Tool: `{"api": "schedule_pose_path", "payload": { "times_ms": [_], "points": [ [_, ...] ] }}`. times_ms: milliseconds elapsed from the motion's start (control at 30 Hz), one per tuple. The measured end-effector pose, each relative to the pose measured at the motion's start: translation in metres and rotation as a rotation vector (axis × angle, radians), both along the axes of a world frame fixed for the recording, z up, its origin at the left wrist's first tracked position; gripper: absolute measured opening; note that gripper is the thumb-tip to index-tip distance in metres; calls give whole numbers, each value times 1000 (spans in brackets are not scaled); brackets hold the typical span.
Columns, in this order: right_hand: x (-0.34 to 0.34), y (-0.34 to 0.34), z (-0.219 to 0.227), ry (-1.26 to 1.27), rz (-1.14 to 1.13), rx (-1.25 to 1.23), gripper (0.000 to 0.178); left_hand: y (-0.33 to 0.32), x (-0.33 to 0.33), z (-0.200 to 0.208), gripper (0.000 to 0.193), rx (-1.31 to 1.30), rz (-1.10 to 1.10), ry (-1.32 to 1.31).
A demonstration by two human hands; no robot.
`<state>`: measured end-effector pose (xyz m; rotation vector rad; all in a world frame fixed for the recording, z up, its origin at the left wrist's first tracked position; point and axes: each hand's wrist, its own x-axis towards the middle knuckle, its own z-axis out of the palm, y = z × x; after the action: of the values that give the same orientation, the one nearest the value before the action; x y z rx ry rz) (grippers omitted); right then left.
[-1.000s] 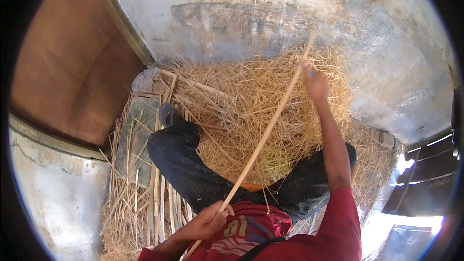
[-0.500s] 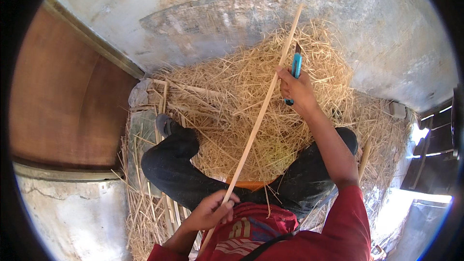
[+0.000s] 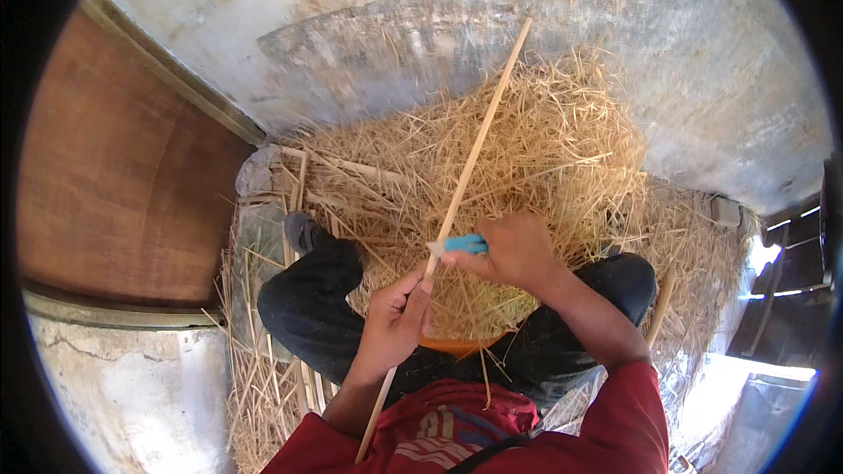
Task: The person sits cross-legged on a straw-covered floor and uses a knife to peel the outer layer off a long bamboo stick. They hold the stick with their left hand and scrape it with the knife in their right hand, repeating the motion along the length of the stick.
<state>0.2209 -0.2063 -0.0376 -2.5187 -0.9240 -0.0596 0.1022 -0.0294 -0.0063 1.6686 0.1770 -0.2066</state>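
A long, thin, pale wooden strip [image 3: 482,142] slants from my lap up toward the wall. My left hand [image 3: 396,316] is closed around its lower part. Just above that grip, a blue utility knife [image 3: 465,244] is held in my right hand [image 3: 516,252], its blade against the strip or right beside it. The right fingers are wrapped round the knife's handle. The strip's lower end rests near my red shirt.
A large heap of straw-like shavings [image 3: 562,132] lies before me, between my bent legs and the stained wall [image 3: 369,9]. Several more strips [image 3: 303,386] lie at my left. A brown wooden panel [image 3: 114,167] stands at the left. Part of something orange [image 3: 461,347] shows between my legs.
My left hand has slid up the strip, away from my lap. The right hand has let go of the strip's upper part and brought the knife down close to the left hand.
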Motion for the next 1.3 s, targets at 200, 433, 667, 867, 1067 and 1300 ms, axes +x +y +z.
{"api": "schedule_pose_path", "payload": {
  "times_ms": [200, 433, 667, 867, 1067, 1300],
  "points": [
    [0, 11, -10, -116, 29, 156, 67, 3, -15, 12, 37, 48, 49, -55],
    [39, 3, -23, 4, -180, 39, 75, 4, -49, 6, 37, 139, 7, -123],
    [2, 27, -18, -47, 144, 41, 72, 18, -49, 1, 37, 258, 46, -169],
    [21, 30, -23, 42, -28, 78, 72, 17, -59, -5, 35, 305, 62, -243],
    [16, 40, -18, -64, 20, -86, 71, 32, -64, 3, 34, 412, 9, -243],
    [8, 37, -18, 98, 126, -145, 72, 25, -63, 15, 36, 213, 119, -145]
  ]
}}
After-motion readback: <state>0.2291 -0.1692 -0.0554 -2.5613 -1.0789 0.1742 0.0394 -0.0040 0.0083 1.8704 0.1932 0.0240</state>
